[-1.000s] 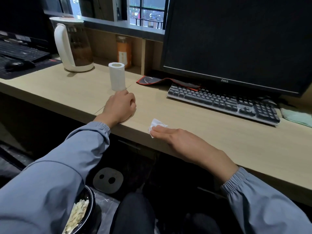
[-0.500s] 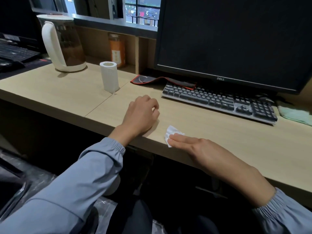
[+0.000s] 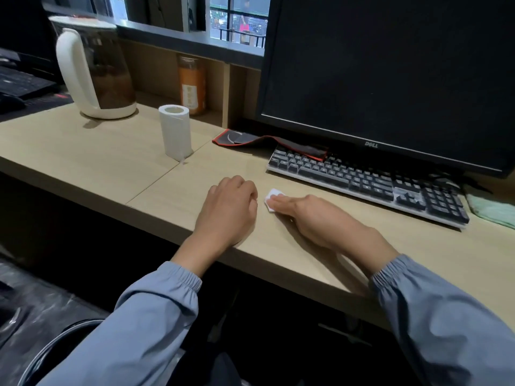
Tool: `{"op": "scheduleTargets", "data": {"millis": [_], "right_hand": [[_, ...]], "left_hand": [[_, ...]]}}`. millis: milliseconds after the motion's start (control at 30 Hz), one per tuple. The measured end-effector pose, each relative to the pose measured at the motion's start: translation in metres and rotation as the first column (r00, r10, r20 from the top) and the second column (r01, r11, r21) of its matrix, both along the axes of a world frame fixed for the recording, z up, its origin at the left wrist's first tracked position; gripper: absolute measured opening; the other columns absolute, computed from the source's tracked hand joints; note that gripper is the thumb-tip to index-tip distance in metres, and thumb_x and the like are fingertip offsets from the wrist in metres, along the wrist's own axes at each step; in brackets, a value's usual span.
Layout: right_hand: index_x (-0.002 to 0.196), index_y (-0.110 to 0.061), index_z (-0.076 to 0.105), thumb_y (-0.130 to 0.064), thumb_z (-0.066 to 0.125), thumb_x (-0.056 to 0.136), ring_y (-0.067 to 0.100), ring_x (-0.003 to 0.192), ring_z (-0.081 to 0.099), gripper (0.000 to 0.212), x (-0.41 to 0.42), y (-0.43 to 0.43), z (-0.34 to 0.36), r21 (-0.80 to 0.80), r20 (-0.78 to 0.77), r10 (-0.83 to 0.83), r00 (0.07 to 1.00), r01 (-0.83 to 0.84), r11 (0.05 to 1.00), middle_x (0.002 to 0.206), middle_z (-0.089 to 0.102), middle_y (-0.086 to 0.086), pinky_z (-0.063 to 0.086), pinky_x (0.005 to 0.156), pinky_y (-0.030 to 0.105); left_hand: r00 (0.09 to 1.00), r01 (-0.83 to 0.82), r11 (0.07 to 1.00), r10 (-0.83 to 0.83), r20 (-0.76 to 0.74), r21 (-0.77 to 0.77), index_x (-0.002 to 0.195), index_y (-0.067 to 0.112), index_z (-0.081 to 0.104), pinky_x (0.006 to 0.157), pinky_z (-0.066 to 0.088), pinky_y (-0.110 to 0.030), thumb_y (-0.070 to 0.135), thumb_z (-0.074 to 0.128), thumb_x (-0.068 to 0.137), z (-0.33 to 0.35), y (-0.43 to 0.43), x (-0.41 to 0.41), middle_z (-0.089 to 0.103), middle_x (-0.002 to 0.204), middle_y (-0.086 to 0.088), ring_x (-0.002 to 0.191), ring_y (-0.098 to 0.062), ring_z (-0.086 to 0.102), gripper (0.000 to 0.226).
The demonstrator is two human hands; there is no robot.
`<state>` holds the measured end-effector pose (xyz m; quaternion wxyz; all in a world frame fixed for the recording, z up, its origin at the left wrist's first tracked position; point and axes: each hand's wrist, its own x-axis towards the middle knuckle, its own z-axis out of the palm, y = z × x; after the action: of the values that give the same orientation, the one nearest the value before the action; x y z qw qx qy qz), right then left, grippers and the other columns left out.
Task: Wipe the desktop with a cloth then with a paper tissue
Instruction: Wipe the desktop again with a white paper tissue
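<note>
- The right hand lay flat near the counter's front edge, fingers together, pressing a small white paper tissue.
- The left hand rested just beside it, loosely curled (holding nothing visible).
- A kettle at the counter's back held brown liquid.
- A tissue roll stood upright nearby.
- A green cloth lay at the counter's right edge.

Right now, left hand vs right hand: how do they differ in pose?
The left hand is curled in a loose fist with nothing visible in it; the right hand lies flat with fingers stretched out. The right hand presses a small white tissue onto the desk; the left hand touches no tissue. The right hand's fingertips point toward the left hand, and a small gap separates them. Both rest on the desk near its front edge.
</note>
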<state>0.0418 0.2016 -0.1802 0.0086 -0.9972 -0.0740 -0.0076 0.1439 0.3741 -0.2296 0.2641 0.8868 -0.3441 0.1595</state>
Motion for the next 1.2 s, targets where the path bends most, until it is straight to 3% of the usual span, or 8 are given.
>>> {"op": "scheduleTargets", "data": {"millis": [267,367,633,767,867,967,1133,1200], "right_hand": [[0.143,-0.037,0.047,-0.014,0.036,0.105,0.031,0.097,0.066,0.046,0.066,-0.017,0.006,-0.107,0.008,-0.169,0.986,0.168,0.98,0.121,0.065,0.013,0.052,0.087,0.04],[0.144,-0.038,0.048,-0.014,0.038,0.106,0.033,0.104,0.064,0.047,0.062,-0.015,0.005,-0.053,0.021,-0.194,0.981,0.194,0.979,0.125,0.063,0.014,0.051,0.092,0.041],[0.126,-0.031,0.058,-0.019,0.042,0.103,0.029,0.099,0.066,0.031,0.024,0.009,-0.001,-0.002,0.059,-0.091,0.994,0.091,0.996,0.114,0.07,0.006,0.054,0.085,0.046],[0.127,-0.027,0.058,-0.038,0.035,0.106,0.024,0.107,0.067,0.033,-0.025,0.037,-0.007,0.103,0.052,-0.017,0.998,0.011,0.995,0.127,0.066,-0.003,0.053,0.093,0.045],[0.147,-0.024,0.049,-0.01,0.045,0.102,0.01,0.135,0.046,0.047,-0.064,0.051,-0.002,0.167,-0.045,0.074,0.996,-0.065,0.984,0.156,0.042,-0.005,0.032,0.113,0.02],[0.156,-0.028,0.033,0.014,0.04,0.092,-0.003,0.146,0.016,0.077,-0.085,0.054,-0.002,0.143,-0.085,0.103,0.991,-0.09,0.986,0.164,0.018,-0.013,0.006,0.107,0.0],[0.151,-0.04,0.04,-0.01,0.048,0.104,-0.013,0.137,0.019,0.056,-0.06,0.035,-0.011,0.179,-0.028,0.109,0.994,-0.103,0.978,0.158,0.023,-0.024,0.011,0.107,-0.001],[0.148,-0.038,0.045,-0.018,0.053,0.104,0.001,0.137,0.039,0.049,-0.042,0.024,-0.016,0.125,0.036,0.106,0.994,-0.11,0.986,0.157,0.033,-0.017,0.032,0.114,0.019]], "left_hand": [[1.0,-0.001,1.0,0.001,0.002,0.026,0.107,0.019,0.065,0.094,0.041,-0.039,0.02,0.048,0.099,0.001,0.0,-0.001,0.06,0.11,0.002,0.105,-0.022,0.052,0.019],[1.0,-0.009,1.0,0.009,0.0,0.011,0.108,0.019,0.065,0.094,0.039,-0.037,0.019,0.048,0.1,0.002,0.0,-0.001,0.06,0.11,0.002,0.104,-0.021,0.051,0.018],[1.0,-0.013,1.0,0.013,-0.013,-0.005,0.116,0.02,0.06,0.095,0.039,-0.035,0.019,0.049,0.102,0.003,-0.001,-0.002,0.06,0.112,0.004,0.105,-0.019,0.051,0.018],[1.0,-0.014,1.0,0.014,-0.012,0.0,0.114,0.02,0.058,0.088,0.033,-0.032,0.017,0.05,0.101,0.001,-0.001,0.0,0.06,0.111,0.003,0.097,-0.016,0.043,0.016],[1.0,-0.019,1.0,0.019,-0.01,0.02,0.112,0.02,0.058,0.09,0.035,-0.035,0.019,0.047,0.101,0.002,-0.002,-0.001,0.059,0.111,0.002,0.098,-0.019,0.045,0.016],[1.0,-0.018,1.0,0.018,-0.003,0.024,0.112,0.02,0.059,0.093,0.038,-0.039,0.02,0.044,0.102,0.002,-0.002,-0.003,0.06,0.111,0.003,0.103,-0.022,0.05,0.018],[1.0,-0.014,0.999,0.014,0.002,0.049,0.112,0.02,0.059,0.093,0.039,-0.039,0.021,0.044,0.101,0.002,-0.002,-0.001,0.059,0.111,0.003,0.103,-0.022,0.05,0.019],[1.0,-0.011,0.998,0.011,0.007,0.055,0.113,0.02,0.059,0.093,0.039,-0.039,0.021,0.044,0.101,0.001,-0.002,0.0,0.059,0.112,0.002,0.104,-0.022,0.05,0.019]]}}
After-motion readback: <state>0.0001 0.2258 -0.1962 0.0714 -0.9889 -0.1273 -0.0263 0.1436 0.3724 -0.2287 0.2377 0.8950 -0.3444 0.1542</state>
